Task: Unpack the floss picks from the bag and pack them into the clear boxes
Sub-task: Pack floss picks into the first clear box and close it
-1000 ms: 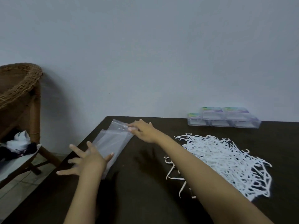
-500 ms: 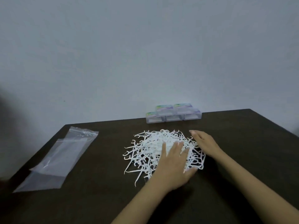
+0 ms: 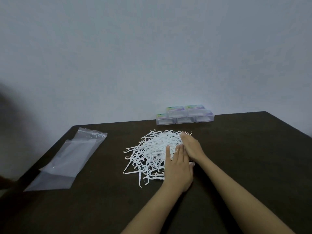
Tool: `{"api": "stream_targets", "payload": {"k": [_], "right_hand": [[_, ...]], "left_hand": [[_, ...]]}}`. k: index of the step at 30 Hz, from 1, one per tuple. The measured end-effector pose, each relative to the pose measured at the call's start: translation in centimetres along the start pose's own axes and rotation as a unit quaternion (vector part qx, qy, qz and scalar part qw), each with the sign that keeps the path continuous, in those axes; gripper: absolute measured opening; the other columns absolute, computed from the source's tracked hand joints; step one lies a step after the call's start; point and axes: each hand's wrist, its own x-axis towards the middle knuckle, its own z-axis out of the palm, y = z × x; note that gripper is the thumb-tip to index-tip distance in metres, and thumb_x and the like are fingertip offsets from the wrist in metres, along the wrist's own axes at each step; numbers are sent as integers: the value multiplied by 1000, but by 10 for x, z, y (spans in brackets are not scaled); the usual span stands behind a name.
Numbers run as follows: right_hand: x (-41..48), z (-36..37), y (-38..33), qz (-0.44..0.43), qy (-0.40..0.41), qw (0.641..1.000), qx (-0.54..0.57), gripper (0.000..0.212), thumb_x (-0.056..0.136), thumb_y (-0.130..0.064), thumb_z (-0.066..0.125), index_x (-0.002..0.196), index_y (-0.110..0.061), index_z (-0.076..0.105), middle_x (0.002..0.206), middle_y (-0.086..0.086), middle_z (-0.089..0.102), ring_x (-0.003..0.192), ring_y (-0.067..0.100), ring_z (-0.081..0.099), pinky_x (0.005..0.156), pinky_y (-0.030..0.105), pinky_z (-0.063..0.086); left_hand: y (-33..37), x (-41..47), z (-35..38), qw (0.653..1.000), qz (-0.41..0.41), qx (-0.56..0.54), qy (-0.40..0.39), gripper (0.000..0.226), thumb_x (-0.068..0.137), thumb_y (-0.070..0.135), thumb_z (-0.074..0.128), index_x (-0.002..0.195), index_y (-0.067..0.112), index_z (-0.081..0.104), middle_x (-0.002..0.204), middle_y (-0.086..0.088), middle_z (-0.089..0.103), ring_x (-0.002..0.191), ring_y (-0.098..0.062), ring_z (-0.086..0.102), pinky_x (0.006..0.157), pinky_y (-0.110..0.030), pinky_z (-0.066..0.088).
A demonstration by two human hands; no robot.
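Plainly the unpacking is done: nearest, the left hand (image 3: 179, 167) lies flat, fingers straight, on the loose heap of white plastic floss picks (image 3: 152, 147) on the dark brown table (image 3: 236, 157); the right hand (image 3: 191, 147) cups the heap's right edge, its fingertips hidden, so any grip cannot be told. Further left, the clear plastic zip bag (image 3: 67, 157) lies flat, seemingly empty. Farthest, the small clear lidded boxes (image 3: 184, 115) sit stacked by the wall (image 3: 152, 56); packing remains, their contents unreadable.
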Motion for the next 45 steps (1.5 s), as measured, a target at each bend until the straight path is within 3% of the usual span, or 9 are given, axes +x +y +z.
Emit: {"api": "stream_targets", "payload": {"k": [6, 11, 16, 21, 25, 28, 36, 41, 45], "right_hand": [[9, 37, -19, -20, -44, 999, -5, 38, 101, -18, 34, 117, 10, 54, 125, 23, 55, 118, 31, 49, 93, 28, 33], [18, 68, -31, -26, -91, 995, 37, 38, 100, -19, 37, 117, 9, 55, 126, 21, 56, 121, 29, 49, 96, 28, 34], [24, 96, -42, -35, -135, 988, 63, 39, 100, -24, 37, 127, -1, 53, 134, 13, 52, 127, 20, 45, 102, 22, 30], [30, 111, -43, -38, -174, 979, 104, 40, 99, -26, 39, 133, -7, 49, 141, 7, 46, 132, 14, 40, 107, 21, 26], [33, 97, -38, -31, -142, 967, 209, 37, 98, -24, 41, 130, -11, 52, 134, 4, 52, 127, 12, 45, 103, 21, 32], [34, 79, -28, -57, -77, 969, 229, 34, 98, -19, 40, 127, -7, 54, 130, 6, 55, 124, 14, 48, 101, 21, 33], [55, 4, 20, -36, 124, 988, 82, 21, 92, -10, 51, 109, -11, 64, 112, 6, 62, 113, 20, 52, 98, 32, 41], [69, -40, 43, -25, 167, 983, -76, 26, 92, -12, 51, 116, -12, 59, 119, 8, 57, 120, 20, 42, 99, 33, 36], [90, -59, 57, -46, 171, 954, -243, 37, 91, -13, 51, 127, -14, 51, 132, 7, 49, 127, 23, 36, 103, 38, 32]], "left_hand": [[-25, -5, 2, 998, -66, 11, 13, 57, 83, 34, 28, 111, 5, 67, 116, -10, 66, 114, -20, 59, 115, -44, -4], [-47, -9, -4, 991, -103, 78, 20, 77, 81, 36, -17, 146, 0, 3, 156, -15, 4, 145, -24, -2, 92, -41, -39], [-73, -13, -2, 985, -137, 102, 32, 94, 65, 35, -27, 147, 1, 5, 156, -17, 5, 145, -27, 0, 87, -43, -42], [-80, -15, -12, 976, -188, 107, 6, 57, 101, 35, 14, 147, 2, 6, 154, -22, 6, 144, -33, 0, 87, -45, -40], [-78, -9, -6, 973, -160, 153, 64, 66, 77, 53, 63, 125, 8, 58, 127, -19, 57, 123, -32, 51, 112, -48, -14], [-68, -2, -4, 977, -102, 153, 105, 48, 78, 41, 63, 111, 6, 67, 114, -19, 65, 112, -30, 60, 112, -47, 4], [-33, 41, 5, 987, -25, 55, 149, 31, 63, 17, 78, 93, 13, 70, 93, -9, 69, 96, -23, 66, 100, -42, 41], [-28, 74, 6, 993, -72, -96, 2, 53, 98, 38, 30, 145, 13, 26, 152, -12, 23, 143, -23, 15, 117, -40, 3], [-24, 102, 10, 990, -92, -93, -55, 61, 98, 46, 20, 149, 17, 9, 157, -11, 3, 145, -24, -3, 116, -41, -5]]}}
